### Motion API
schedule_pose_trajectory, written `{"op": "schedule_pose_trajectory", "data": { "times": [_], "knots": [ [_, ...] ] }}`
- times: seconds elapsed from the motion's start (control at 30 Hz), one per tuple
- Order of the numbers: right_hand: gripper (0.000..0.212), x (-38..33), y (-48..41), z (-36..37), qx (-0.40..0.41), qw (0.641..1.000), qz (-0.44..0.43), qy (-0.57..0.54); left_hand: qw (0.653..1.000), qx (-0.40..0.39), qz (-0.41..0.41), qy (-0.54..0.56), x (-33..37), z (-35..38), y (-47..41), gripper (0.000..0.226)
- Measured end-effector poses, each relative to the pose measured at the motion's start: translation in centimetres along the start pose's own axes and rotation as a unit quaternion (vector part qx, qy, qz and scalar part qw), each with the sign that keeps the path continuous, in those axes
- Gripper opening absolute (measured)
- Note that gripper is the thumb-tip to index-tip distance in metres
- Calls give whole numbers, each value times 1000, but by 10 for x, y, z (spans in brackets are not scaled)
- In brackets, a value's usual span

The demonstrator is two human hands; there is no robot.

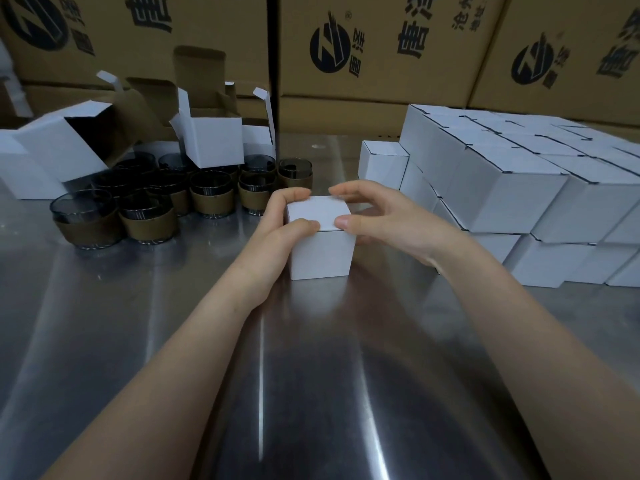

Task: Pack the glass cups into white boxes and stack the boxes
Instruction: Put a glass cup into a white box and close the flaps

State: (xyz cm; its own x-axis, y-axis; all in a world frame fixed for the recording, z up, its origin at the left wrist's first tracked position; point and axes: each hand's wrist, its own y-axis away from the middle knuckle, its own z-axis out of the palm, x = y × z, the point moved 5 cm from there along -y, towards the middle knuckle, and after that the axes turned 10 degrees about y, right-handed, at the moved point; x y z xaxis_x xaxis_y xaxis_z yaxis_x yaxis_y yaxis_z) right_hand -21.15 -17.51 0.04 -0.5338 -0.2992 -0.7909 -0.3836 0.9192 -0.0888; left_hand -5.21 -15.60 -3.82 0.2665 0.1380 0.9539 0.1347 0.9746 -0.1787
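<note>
Closing step, likely: white box [322, 251] stands mid-worktop [311, 375], lid down. Left grip [287, 220] pinches its left top edge to steady it; right grip [381, 216] pinches the lid front-to-back, probably seating the flap. Stack [502, 188] near right; glass cups [145, 209] left.

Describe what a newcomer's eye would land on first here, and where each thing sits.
Centre frame, the left hand and right hand grip a closed white box. A stack of white boxes rises at right; dark glass cups with brown sleeves cluster at left.
</note>
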Motion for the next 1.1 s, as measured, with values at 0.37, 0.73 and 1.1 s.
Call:
{"op": "schedule_pose_trajectory", "data": {
  "times": [0.37,0.73,1.1],
  "knots": [
    [35,-32,8,28,131,901,-195,364,995,49,64,-58,3,-3,1,48],
    [28,-27,-4,25,172,865,-109,459,960,150,111,-207,4,-9,7,6],
    [24,-1,-36,-17,183,818,51,543,920,-27,107,-375,6,39,26,11]
  ]
}}
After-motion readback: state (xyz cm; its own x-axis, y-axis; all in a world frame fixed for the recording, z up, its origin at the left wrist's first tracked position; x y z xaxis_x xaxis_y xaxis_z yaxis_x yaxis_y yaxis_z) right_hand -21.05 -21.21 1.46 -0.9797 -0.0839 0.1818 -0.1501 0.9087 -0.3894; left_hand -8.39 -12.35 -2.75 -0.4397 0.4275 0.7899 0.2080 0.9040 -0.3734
